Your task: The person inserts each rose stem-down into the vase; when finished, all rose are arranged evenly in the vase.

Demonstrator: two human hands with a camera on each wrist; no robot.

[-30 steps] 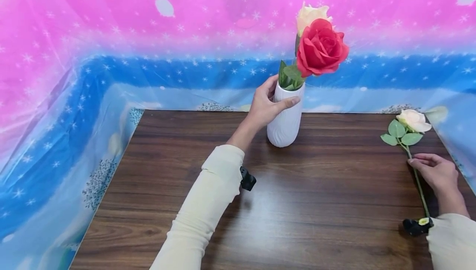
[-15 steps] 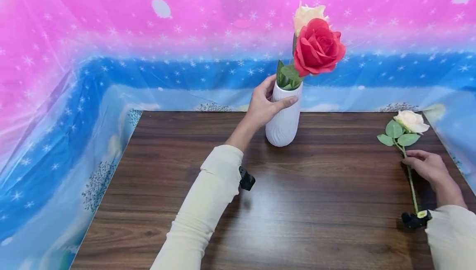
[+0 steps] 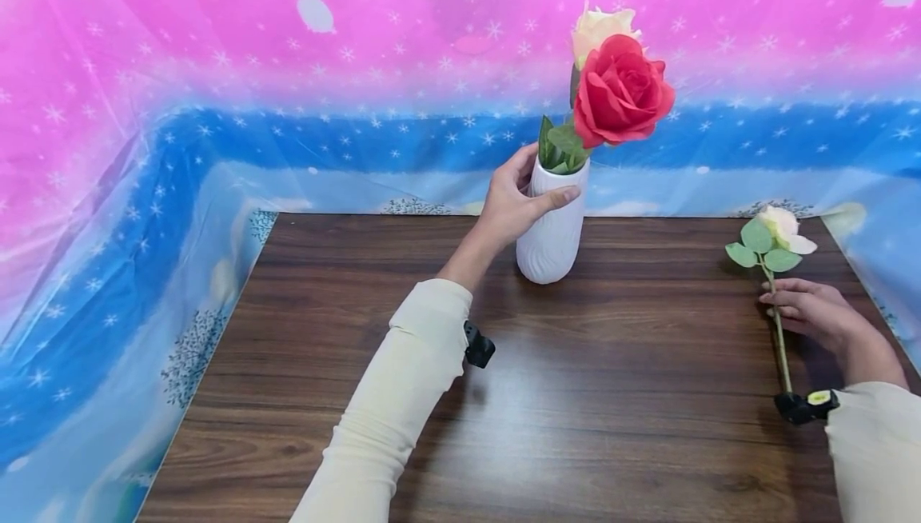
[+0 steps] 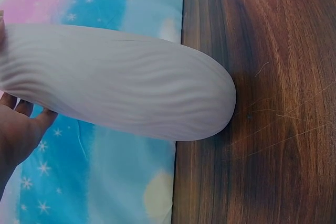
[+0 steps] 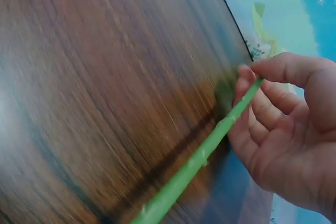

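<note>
A white ribbed vase (image 3: 550, 235) stands on the table toward the back, and my left hand (image 3: 512, 201) grips it near its rim, thumb across the front. In the vase are a red rose (image 3: 624, 93) and, behind it, a cream rose (image 3: 599, 33) with green leaves. In the left wrist view the vase (image 4: 126, 82) fills the middle, its base on the wood. At the right, my right hand (image 3: 820, 311) pinches the stem of a pale rose (image 3: 784, 229) below its leaves. The right wrist view shows the green stem (image 5: 199, 156) between thumb and fingers, its shadow on the table.
The brown wooden table (image 3: 612, 427) ends at the back against a pink and blue snowflake-patterned cloth (image 3: 360, 91), which also hangs along the left and right sides. Small black cameras (image 3: 478, 345) are strapped at both wrists.
My right hand has shifted left and slightly away from me with the pale rose, and its stem now stands out clear of the hand's near side. The left hand and vase stay put.
</note>
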